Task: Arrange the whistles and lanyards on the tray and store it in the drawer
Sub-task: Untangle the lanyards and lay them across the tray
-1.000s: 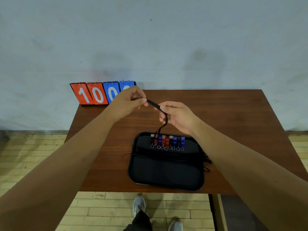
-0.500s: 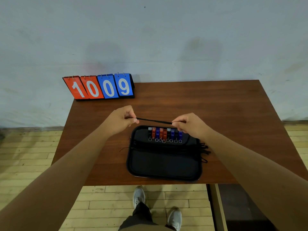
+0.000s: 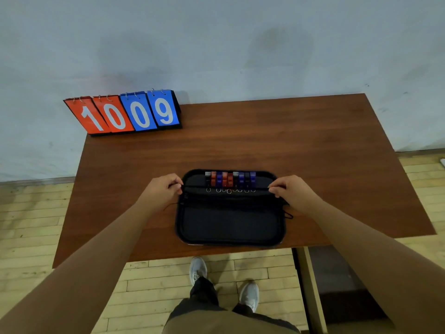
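Item: black tray (image 3: 231, 241), rounded corners, lying flat on the brown wooden table (image 3: 301, 145) near its 6 o'clock edge.

Contents, 12 o'clock end of tray: whistles (image 3: 230, 179) in one row, side by side, red, blue, black and grey, each with a small metal ring at its 6 o'clock end.

Contents, across the tray just at 6 o'clock of the whistles: black lanyard (image 3: 226, 187), stretched straight from 9 o'clock to 3 o'clock, passing over or just above the rings; contact cannot be told. More black cords lie bunched below it, their loops spilling past the tray's 3 o'clock rim.

Left hand (image 3: 162, 190): at the tray's 9 o'clock rim, fingertips pinching the lanyard's end.

Right hand (image 3: 292, 191): at the 3 o'clock rim, fingertips pinching the other end.

Also present: flip scoreboard (image 3: 125, 113) at the table's 10 o'clock corner, against the wall, reading 10 in red, 09 in blue.
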{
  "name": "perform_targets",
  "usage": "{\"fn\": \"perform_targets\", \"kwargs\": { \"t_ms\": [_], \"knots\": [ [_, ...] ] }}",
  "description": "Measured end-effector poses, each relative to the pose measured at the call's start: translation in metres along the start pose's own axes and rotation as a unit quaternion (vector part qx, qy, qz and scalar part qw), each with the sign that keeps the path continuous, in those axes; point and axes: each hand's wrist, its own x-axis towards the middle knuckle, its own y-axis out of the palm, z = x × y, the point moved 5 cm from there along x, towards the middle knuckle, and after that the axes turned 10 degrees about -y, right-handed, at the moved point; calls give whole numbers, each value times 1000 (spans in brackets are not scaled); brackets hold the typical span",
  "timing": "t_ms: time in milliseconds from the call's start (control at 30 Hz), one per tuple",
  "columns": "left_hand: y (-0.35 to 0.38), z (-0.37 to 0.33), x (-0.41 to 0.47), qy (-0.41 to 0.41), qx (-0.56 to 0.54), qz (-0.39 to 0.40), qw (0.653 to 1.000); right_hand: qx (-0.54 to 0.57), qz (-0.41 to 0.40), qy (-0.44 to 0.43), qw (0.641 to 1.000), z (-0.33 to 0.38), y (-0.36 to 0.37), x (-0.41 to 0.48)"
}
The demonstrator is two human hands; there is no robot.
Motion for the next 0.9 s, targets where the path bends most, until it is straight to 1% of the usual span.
{"fn": "perform_targets", "kwargs": {
  "t_ms": [67, 167, 300, 433, 600, 800, 900],
  "knots": [
    [13, 11, 5, 13, 42, 1, 999, -1, 7, 16, 1000, -15, 11, -6],
    [31, 30, 12, 21, 72, -2, 997, -2, 19, 31, 999, -33, 29, -16],
    [50, 45, 15, 27, 113, 1, 993, -6, -3, 45, 999, -53, 47, -23],
    [63, 46, 17, 52, 148, -5, 988, -25, -17, 64, 997, -65, 63, -27],
    [74, 48, 22, 67, 166, -25, 984, -108, -33, 52, 992, -70, 76, -25],
    [83, 48, 23, 77, 181, -47, 979, -204, -49, 34, 977, -72, 88, -22],
    [87, 52, 25, 73, 174, -56, 980, -244, -76, 13, 967, -71, 90, -17]
  ]
}}
